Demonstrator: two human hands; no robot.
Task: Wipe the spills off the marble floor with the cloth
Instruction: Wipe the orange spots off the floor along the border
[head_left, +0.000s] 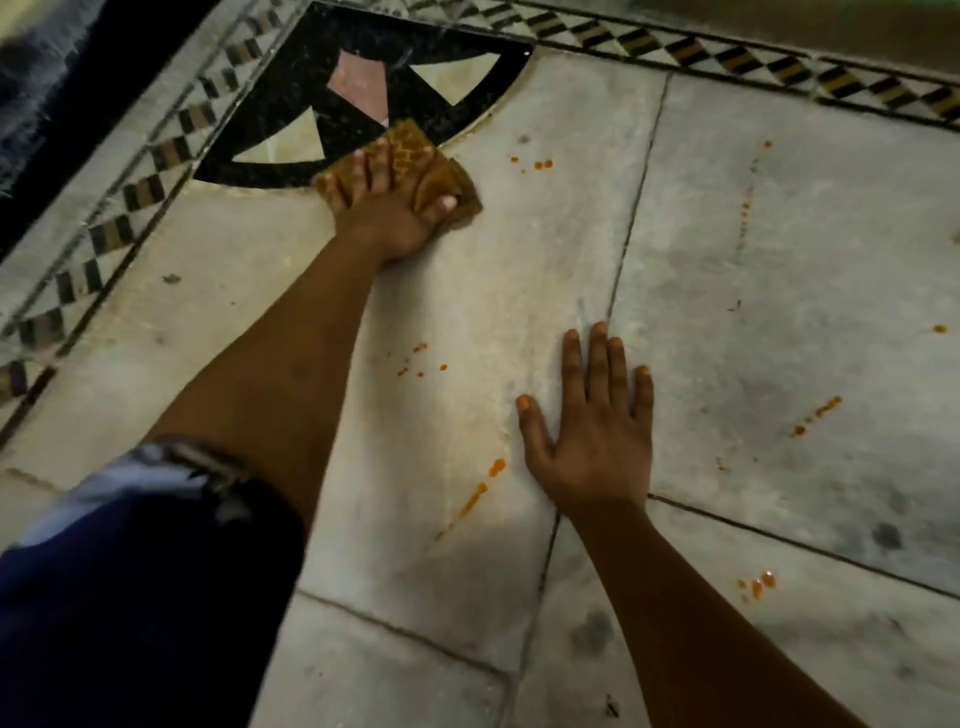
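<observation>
1. Left hand (387, 208) presses the cloth (410, 166) onto the marble floor (779, 260); fingers (382, 169) spread over the top of it, thumb curled against the cloth's right edge, so it's held as well as pushed down.
2. Cloth: orange-brown w/ a yellow pattern, bunched under the palm, lying right at the curved edge of the black inlay corner (311, 104), partly over it.
3. Right hand (592, 431) lies flat on the floor, fingers straight & close together, thumb out to the left, holding nothing. Fingertips reach a tile joint.
4. Orange spills (543, 165): a few drops just right of the cloth-holding fingers; a small scatter between the two hands, by the left forearm; a streak just below-left of the right thumb.
5. More orange marks well right of the right hand, incl. a dotted line running up the far tile & drops near the right forearm.
6. Dark blue sleeve (130, 571) on the left upper arm, rolled at the elbow.
7. Chequered border strip (727, 57) beyond the fingers, along top & left edges.
</observation>
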